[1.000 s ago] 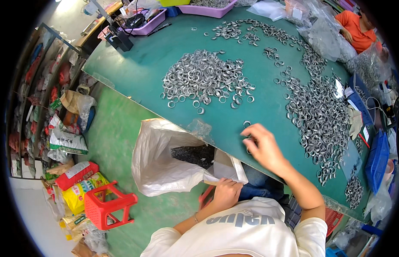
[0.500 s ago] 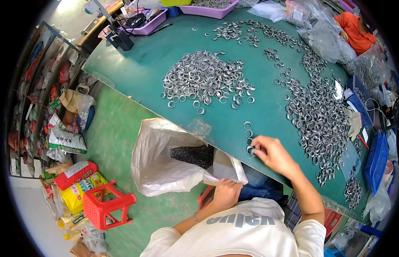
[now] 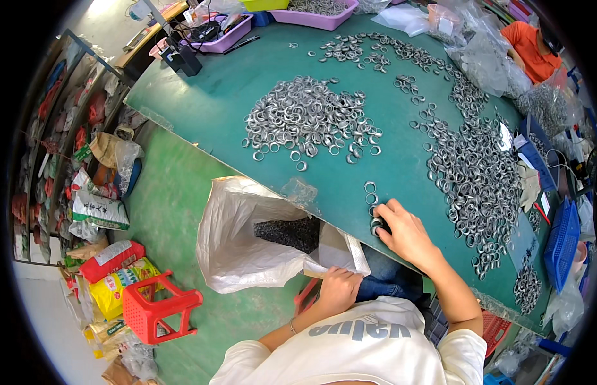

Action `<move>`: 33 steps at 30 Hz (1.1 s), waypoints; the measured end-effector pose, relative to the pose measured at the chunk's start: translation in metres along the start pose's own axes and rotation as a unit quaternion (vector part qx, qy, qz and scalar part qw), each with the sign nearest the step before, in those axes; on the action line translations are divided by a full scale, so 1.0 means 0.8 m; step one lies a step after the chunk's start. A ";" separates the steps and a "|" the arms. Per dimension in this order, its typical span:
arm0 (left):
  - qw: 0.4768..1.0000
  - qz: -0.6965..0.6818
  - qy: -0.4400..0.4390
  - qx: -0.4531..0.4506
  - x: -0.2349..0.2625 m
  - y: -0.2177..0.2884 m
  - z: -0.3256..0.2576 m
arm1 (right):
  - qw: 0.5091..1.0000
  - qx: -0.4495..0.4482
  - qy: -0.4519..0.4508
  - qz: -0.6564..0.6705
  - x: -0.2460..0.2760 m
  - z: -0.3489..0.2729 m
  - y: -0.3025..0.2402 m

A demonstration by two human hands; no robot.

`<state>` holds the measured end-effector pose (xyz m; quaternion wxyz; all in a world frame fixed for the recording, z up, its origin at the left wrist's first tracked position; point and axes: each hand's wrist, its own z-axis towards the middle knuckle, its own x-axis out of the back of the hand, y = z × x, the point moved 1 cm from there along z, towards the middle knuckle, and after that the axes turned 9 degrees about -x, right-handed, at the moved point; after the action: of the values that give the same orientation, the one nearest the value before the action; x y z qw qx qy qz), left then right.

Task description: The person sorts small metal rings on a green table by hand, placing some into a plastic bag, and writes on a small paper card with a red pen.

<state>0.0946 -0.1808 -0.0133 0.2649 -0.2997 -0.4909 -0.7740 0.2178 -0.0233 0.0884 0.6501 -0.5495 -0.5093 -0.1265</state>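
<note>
A short row of grey metal rings (image 3: pixel 370 187) lies near the green table's front edge. At its near end, the thumb and fingers of my right hand (image 3: pixel 407 235) curl around a ring (image 3: pixel 376 223), partly hidden by the fingertips. My left hand (image 3: pixel 340 286) is closed on the edge of a white woven sack (image 3: pixel 229 240) below the table edge. The sack's mouth gapes, and a mass of small dark pieces (image 3: pixel 289 233) lies inside. A loose heap of rings (image 3: pixel 305 112) sits farther off on the table.
A larger spread of rings (image 3: pixel 475 179) covers the table's right side, with blue baskets (image 3: pixel 561 234) beyond. Purple trays (image 3: pixel 317 18) stand at the back. A person in orange (image 3: pixel 532 48) is at the far right. A red stool (image 3: pixel 158 308) stands on the floor at left.
My right thumb and fingers have spread wider around the ring at the row's near end. My left hand keeps its hold on the sack; the heaps look the same.
</note>
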 end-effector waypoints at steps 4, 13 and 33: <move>1.000 -0.003 0.000 -0.002 0.000 0.000 0.001 | 0.996 0.005 -0.038 0.076 -0.005 0.006 0.022; 1.000 -0.019 -0.014 0.015 0.001 0.000 0.002 | 0.966 0.119 -0.097 0.209 -0.054 0.031 -0.048; 0.977 -0.116 0.118 0.138 0.070 -0.004 0.059 | 0.975 0.154 0.125 0.103 -0.018 0.326 0.055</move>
<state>0.0638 -0.1424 0.0416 0.2687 -0.1077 -0.5893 -0.7543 0.1063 0.2067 0.0191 0.7946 -0.4723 -0.3787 -0.0469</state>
